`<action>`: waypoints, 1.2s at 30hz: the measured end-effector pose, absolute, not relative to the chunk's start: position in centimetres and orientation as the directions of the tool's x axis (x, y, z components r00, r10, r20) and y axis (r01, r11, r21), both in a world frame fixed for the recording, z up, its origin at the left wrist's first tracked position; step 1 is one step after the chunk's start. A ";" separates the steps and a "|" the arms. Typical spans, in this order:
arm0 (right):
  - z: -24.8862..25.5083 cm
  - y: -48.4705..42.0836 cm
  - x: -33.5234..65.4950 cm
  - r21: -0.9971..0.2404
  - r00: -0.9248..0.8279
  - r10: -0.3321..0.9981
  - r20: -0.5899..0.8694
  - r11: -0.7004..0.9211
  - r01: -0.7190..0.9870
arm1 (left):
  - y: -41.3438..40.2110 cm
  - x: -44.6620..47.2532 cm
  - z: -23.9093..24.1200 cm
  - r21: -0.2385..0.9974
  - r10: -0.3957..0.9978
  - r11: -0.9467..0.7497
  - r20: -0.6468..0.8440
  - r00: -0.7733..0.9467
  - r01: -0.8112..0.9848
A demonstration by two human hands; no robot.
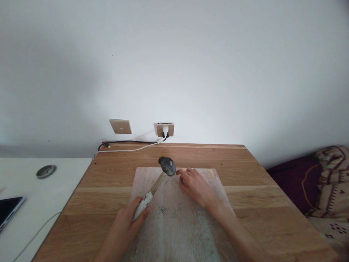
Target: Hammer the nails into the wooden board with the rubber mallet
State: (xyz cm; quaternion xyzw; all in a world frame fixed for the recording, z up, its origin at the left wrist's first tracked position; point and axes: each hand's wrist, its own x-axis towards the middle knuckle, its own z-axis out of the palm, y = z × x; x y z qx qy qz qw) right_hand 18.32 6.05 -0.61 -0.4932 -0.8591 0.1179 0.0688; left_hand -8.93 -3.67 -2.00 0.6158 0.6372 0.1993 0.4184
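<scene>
My left hand (130,222) is wrapped round the white, paint-worn lower handle of a hammer (156,183). Its dark grey, scuffed head is raised above the far part of a pale, worn wooden board (174,240). Just right of the hammer head, my right hand (194,184) rests low over the board, its fingers bent and apart; I see nothing between them. Several small metal screws or nails (163,210) lie loose on the board between my hands, too small to tell which.
The board lies on a wooden table (245,211) against a white wall. Cables (128,150) run along the back edge to a wall socket (165,130). A white surface (54,189) at left carries a dark round object (46,171) and a device (11,209). Patterned fabric (332,182) is at right.
</scene>
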 end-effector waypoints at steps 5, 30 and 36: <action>-0.5 6.0 18.5 -0.284 -0.513 0.858 0.006 0.493 0.822 | -3.7 -9.1 -2.6 0.766 0.955 0.160 -0.280 0.100 0.622; -2.6 5.3 18.5 -0.455 -0.361 0.925 0.121 0.375 0.808 | -3.8 -8.5 -1.5 0.767 0.946 0.147 -0.294 0.139 0.625; -3.2 5.0 19.4 -0.488 -0.331 0.924 0.189 0.381 0.785 | -3.8 -7.9 -1.1 0.756 0.917 0.138 -0.341 0.206 0.640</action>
